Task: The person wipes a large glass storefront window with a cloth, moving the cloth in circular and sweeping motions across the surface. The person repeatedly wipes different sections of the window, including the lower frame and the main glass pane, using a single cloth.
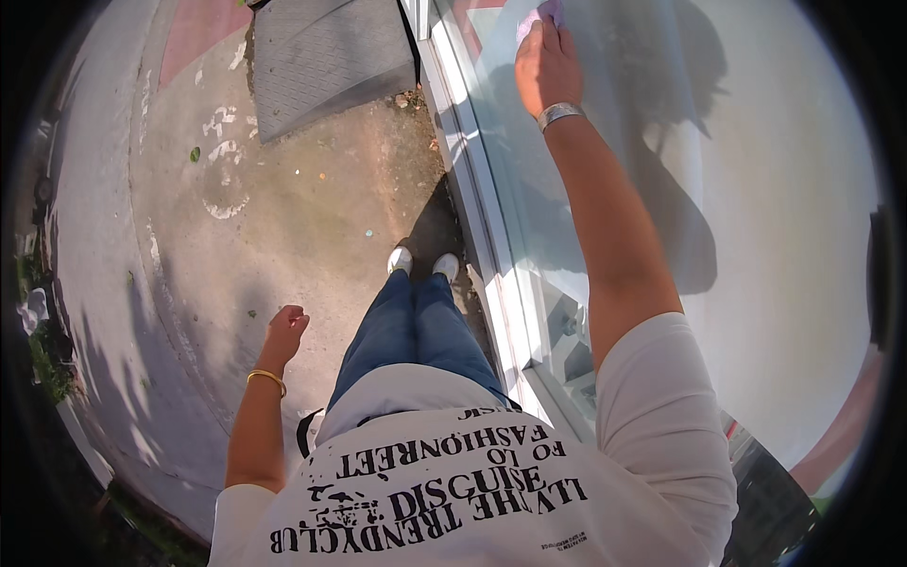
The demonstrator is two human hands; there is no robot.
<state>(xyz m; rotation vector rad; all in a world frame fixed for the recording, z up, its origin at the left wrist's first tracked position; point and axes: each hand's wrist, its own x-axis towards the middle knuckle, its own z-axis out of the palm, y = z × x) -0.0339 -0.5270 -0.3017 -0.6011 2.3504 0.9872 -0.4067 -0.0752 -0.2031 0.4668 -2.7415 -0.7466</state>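
My right hand (549, 71) is stretched out ahead and presses a pale pink cloth (540, 20) against a large glass pane (609, 92). Part of the cloth lies hidden under the fingers, and the arm's dark shadow falls behind the glass. On that wrist is a silver-coloured bracelet (560, 115). My left hand (287, 329) hangs at my side over the pavement, its fingers curled in with nothing visible in them. A gold-coloured bangle (266, 381) circles the left wrist.
A white window frame (482, 177) runs along the glass close to my right leg. Ahead, a grey diamond-plate metal ramp (333, 64) rests on the concrete pavement (305, 212). My white shoes (400, 260) stand beside the frame. Plants (49, 361) line the far left.
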